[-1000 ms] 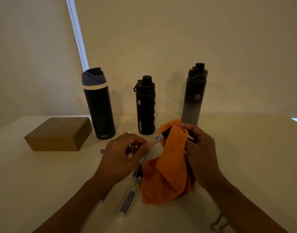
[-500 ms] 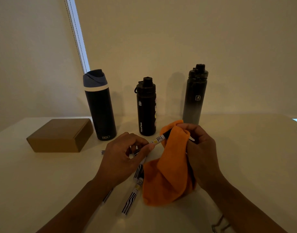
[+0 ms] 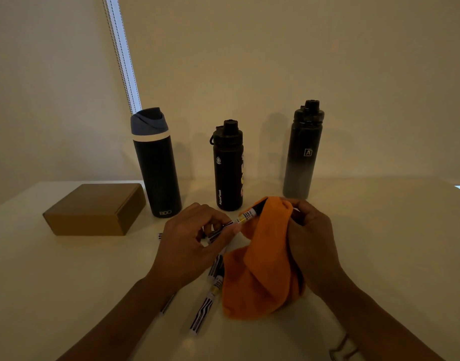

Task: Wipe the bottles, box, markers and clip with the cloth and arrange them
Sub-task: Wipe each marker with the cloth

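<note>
- Wall (image 3: 275, 61): plain and pale in dim, warm light. A bright blind strip (image 3: 121, 53) runs up behind the left bottle.
- Worktop (image 3: 67, 282): pale, matte, carries everything.
- Three bottles stand upright at the back, well apart: blue-lidded bottle (image 3: 156, 173) on the left, grey-fade bottle (image 3: 303, 157) on the right, short black bottle (image 3: 227, 173) between.
- Box (image 3: 96, 208): brown card, closed, just beside the blue-lidded bottle.
- Cloth (image 3: 265, 269): orange and bunched. Its upper fold wraps the marker; its lower end rests on the worktop.
- Your right hand (image 3: 312, 238): grip clamped on the cloth round the marker's far end.
- Your left hand (image 3: 190, 246): grip pinched on the near end.
- Held marker (image 3: 249, 213): raised between your hands, in front of the short black bottle. Marker wiping looks to be the step in hand. Next, likely draw the barrel through the fold, then lay it down in line.
- Loose markers (image 3: 206, 308): lying below your left hand, beside the cloth.
- Clip (image 3: 341, 346): only its wire handles show, at the near right edge.
</note>
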Demonstrator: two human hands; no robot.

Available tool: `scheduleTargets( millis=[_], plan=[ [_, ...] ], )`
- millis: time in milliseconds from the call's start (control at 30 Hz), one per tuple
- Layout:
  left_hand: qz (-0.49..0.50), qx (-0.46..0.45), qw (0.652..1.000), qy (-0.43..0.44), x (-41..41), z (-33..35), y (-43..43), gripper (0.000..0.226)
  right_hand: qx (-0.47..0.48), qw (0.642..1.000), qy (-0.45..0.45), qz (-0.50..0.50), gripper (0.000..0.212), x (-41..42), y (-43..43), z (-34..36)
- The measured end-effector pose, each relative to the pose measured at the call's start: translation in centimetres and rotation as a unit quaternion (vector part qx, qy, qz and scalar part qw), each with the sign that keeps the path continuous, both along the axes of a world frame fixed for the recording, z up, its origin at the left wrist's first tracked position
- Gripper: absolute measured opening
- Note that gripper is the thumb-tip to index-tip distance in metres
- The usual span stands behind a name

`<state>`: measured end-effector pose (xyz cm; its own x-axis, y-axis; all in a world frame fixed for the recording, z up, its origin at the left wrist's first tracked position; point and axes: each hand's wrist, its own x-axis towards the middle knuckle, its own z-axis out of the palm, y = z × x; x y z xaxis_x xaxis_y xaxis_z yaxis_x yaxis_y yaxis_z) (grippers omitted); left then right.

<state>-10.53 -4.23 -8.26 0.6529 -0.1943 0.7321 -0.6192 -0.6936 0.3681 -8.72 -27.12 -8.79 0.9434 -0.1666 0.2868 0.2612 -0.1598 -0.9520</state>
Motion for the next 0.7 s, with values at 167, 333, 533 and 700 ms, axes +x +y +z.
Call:
scheduleTargets(
  millis=[167, 333, 533, 700],
  plan=[
    [-0.005, 0.006, 1.0, 0.011, -0.04, -0.06, -0.1, 0.028, 0.002, 1.0, -0.006, -0.007, 0.021, -0.01, 0.13, -0.18],
    [0.003, -0.001, 0.999, 0.032, -0.14, 0.05, 0.01, 0.024, 0.003, 1.0, -0.013, 0.021, 0.031, -0.29, 0.6, -0.04],
    [0.001, 0.027, 1.0, 0.014, -0.1, 0.06, 0.08, 0.023, 0.002, 1.0, -0.019, 0.023, 0.027, -0.26, 0.17, 0.28],
    [-0.019, 0.022, 1.0, -0.009, -0.45, 0.4, -0.41, 0.034, 0.041, 0.999, -0.014, -0.014, 0.02, -0.25, -0.18, 0.16]
  ],
)
